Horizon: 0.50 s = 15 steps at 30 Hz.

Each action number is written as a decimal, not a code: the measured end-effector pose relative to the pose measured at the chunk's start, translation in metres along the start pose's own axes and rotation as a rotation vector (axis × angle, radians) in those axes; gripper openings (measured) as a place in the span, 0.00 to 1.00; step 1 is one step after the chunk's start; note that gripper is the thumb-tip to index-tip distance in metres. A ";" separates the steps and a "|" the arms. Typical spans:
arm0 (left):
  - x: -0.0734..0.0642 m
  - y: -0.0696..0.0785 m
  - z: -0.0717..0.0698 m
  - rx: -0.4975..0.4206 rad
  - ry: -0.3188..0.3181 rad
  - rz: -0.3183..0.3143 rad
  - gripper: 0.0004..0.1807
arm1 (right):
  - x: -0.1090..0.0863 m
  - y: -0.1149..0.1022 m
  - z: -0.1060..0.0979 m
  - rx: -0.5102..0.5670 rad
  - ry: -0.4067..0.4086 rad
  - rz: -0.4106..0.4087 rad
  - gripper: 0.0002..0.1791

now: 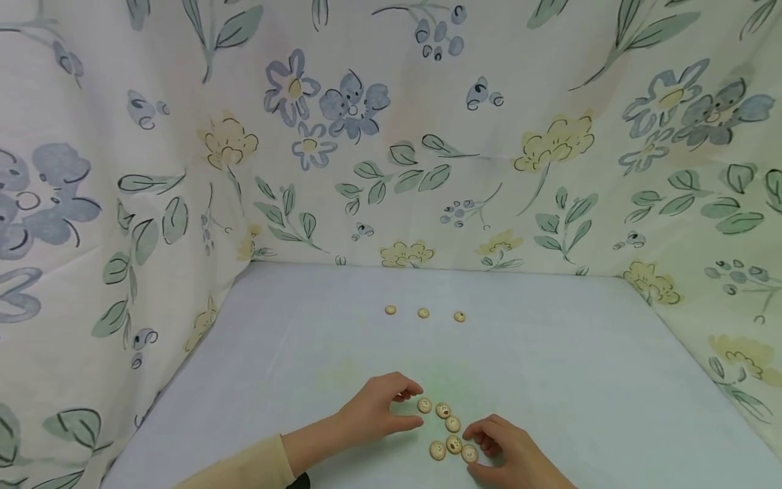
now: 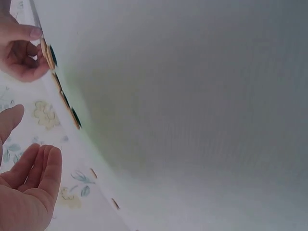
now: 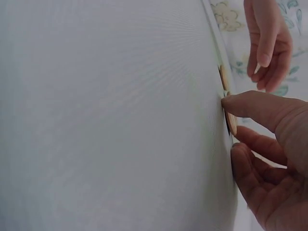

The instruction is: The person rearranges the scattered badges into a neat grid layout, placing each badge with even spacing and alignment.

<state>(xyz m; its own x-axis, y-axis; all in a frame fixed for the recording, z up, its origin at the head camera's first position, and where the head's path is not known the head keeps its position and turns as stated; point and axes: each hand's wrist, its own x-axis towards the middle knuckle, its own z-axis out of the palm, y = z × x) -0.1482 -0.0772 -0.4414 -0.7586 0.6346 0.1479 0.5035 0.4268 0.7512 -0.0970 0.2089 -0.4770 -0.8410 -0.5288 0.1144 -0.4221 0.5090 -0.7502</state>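
Where the table (image 1: 580, 360) holds nine discs (image 1: 469, 454), the right hand (image 1: 512, 454) pinches one.

We note six small discs (image 1: 453, 424) obstructing the space between the left hand (image 1: 377, 405) and right hand (image 1: 512, 449). Beyond them, we find free passage across the tabletop (image 1: 580, 360) up to three spaced discs (image 1: 423, 313), with wide room either side of that row. Patterned cloth (image 1: 427, 156) bounds the back and both sides.
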 end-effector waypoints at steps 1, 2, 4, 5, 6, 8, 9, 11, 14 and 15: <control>-0.001 0.001 0.001 0.008 -0.003 0.008 0.19 | 0.000 0.000 0.000 -0.003 0.000 0.000 0.15; -0.002 0.002 0.002 0.012 -0.008 0.012 0.19 | 0.000 0.000 -0.001 -0.005 0.001 -0.003 0.15; -0.004 0.004 0.005 0.028 -0.018 0.026 0.18 | -0.001 0.001 -0.001 -0.017 0.005 -0.013 0.15; -0.005 0.005 0.006 0.040 -0.022 0.040 0.18 | -0.001 0.002 -0.001 -0.022 0.007 -0.017 0.15; -0.006 0.006 0.007 0.053 -0.028 0.052 0.17 | -0.001 0.002 -0.001 -0.024 0.008 -0.020 0.15; -0.007 0.008 0.010 0.090 -0.043 0.070 0.17 | -0.001 0.001 -0.001 -0.028 0.004 -0.010 0.15; -0.008 0.009 0.012 0.111 -0.050 0.079 0.17 | 0.000 0.001 -0.001 -0.027 0.001 -0.009 0.15; -0.008 0.011 0.015 0.144 -0.066 0.075 0.17 | 0.000 0.001 -0.002 -0.019 -0.005 -0.007 0.15; -0.008 0.013 0.020 0.190 -0.086 0.059 0.17 | 0.000 0.001 -0.001 -0.014 -0.006 -0.024 0.16; -0.008 0.014 0.022 0.202 -0.090 0.058 0.17 | 0.000 0.002 -0.001 -0.017 -0.001 -0.040 0.15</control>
<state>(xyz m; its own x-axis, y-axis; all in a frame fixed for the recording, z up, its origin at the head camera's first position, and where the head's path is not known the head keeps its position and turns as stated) -0.1261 -0.0622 -0.4459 -0.6907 0.7128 0.1219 0.6243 0.5026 0.5981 -0.0982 0.2102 -0.4778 -0.8232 -0.5494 0.1431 -0.4606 0.4989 -0.7342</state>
